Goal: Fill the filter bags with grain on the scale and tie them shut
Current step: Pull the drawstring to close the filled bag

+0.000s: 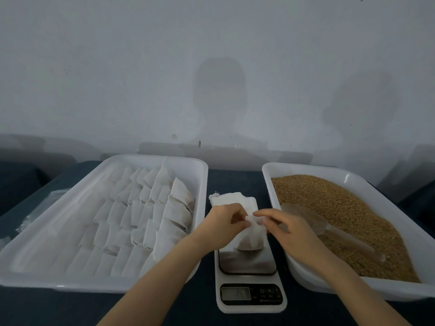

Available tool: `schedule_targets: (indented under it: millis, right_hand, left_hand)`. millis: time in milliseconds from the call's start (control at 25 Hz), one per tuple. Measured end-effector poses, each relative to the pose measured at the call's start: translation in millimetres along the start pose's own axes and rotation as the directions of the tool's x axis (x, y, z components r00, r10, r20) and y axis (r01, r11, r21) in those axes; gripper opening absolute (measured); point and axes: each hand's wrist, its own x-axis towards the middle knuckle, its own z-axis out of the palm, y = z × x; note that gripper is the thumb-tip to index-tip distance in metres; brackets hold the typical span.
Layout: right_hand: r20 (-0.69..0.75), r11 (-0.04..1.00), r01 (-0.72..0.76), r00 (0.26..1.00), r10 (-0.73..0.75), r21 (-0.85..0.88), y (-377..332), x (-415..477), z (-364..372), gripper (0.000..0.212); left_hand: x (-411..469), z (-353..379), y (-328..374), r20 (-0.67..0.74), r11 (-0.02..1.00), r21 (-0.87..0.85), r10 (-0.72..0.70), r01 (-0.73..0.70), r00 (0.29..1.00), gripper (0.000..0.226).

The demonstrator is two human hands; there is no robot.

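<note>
1 filled bag (250, 238) stood on scale (247, 264), neck pinched by left hand (223, 222) and right hand (286, 228), fingers curled on it. Empty bags (231, 200) stacked just beyond hands. Grain tray (306, 171), scoop (303, 217) laid inside, right of right hand. Bag tray (70, 282) left of left hand.

Bare arms (164, 267) — left hand (221, 223), right hand (286, 228).

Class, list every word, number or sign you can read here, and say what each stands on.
"M" and "T", beside a power symbol: on the button panel of the kitchen scale.
Digits on the display: too blurred to read.
Small print under the buttons: too small to read.
Filter bag, bag tray, grain tray: no text.
</note>
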Motion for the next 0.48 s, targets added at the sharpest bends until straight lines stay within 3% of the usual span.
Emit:
schedule_targets:
  millis: [240,360,480]
  right_hand:
    - [-0.04,0.994,-0.101,0.994,0.103,0.046,5.7,0.1,-4.6,0.011]
    - [-0.136,0.997,-0.07,0.988,0.072,0.02,4.1,3.7,-1.2,0.004]
    - [-0.221,1.0,-0.028,0.975,0.025,-0.008,1.8,6.9,-1.6,0.01]
  left_hand:
    - [1.1,-6.0,1.0,-0.013,0.996,-0.008,-0.093,0.093,0.996,0.011]
    - [0.4,-7.3,2.3,-0.004,0.995,0.034,-0.099,0.099,0.995,0.009]
    - [-0.1,-10.5,4.9,-0.018,0.994,0.042,-0.103,0.103,0.995,0.008]
